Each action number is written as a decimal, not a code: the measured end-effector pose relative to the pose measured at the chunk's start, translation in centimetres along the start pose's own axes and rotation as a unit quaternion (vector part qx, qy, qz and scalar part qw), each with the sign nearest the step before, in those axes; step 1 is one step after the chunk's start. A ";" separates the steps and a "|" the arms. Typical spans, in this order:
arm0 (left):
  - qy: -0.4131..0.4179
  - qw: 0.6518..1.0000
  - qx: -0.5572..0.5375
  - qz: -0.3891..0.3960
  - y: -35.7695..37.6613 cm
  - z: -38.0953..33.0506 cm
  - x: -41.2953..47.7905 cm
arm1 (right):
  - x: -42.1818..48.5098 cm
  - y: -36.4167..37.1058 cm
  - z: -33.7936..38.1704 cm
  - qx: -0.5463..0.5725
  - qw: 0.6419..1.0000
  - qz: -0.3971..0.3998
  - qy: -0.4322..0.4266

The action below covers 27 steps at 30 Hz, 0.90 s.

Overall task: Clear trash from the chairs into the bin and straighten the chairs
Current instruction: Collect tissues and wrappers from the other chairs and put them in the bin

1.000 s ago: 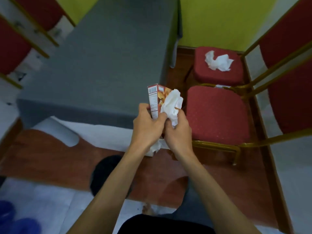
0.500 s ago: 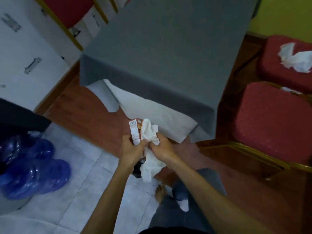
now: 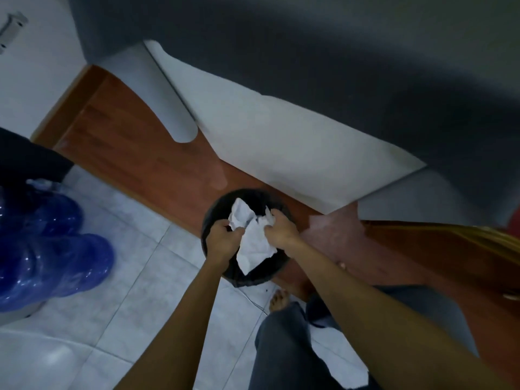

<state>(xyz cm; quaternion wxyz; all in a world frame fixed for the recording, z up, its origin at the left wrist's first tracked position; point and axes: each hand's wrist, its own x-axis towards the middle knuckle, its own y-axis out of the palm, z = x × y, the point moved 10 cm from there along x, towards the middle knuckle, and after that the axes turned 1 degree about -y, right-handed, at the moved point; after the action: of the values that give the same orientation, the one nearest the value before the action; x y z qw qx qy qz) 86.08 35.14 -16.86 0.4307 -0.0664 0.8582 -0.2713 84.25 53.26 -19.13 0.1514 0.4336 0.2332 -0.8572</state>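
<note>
Item: crumpled tissue [image 3: 253, 240], both my hands, left hand [image 3: 222, 243] and right hand [image 3: 281, 230], clamped on it, now moved from chairs to over bin [image 3: 209, 220] at 12 o'clock; drop pending.

Both arms reach toward frame centre; left hand [image 3: 222, 243] and right hand [image 3: 281, 230] curled shut, close together.

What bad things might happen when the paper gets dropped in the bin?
The white tissue hangs wide over the round black bin, so part may catch the rim or drift onto the floor. Both hands, left hand and right hand, grip it; letting go unevenly might fling it sideways. A bare foot stands close and might knock the bin.
</note>
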 end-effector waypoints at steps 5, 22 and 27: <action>0.060 0.998 0.027 0.017 -1.3 -4.6 -4.9 | -5.9 -3.5 1.2 0.022 0.999 -0.021 -0.013; 0.401 0.903 -0.002 0.155 0.9 -36.9 -35.3 | -38.3 -29.5 9.0 0.067 0.920 -0.268 -0.277; 0.434 0.879 0.068 0.186 9.4 -43.0 -39.9 | -40.6 -38.5 4.5 0.100 0.902 -0.329 -0.262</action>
<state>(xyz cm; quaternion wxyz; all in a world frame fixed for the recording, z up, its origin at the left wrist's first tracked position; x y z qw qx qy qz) 78.57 74.46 27.00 0.0613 0.2480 0.9350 -0.2459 86.90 85.72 26.53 -0.1275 0.1052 0.2274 -0.9597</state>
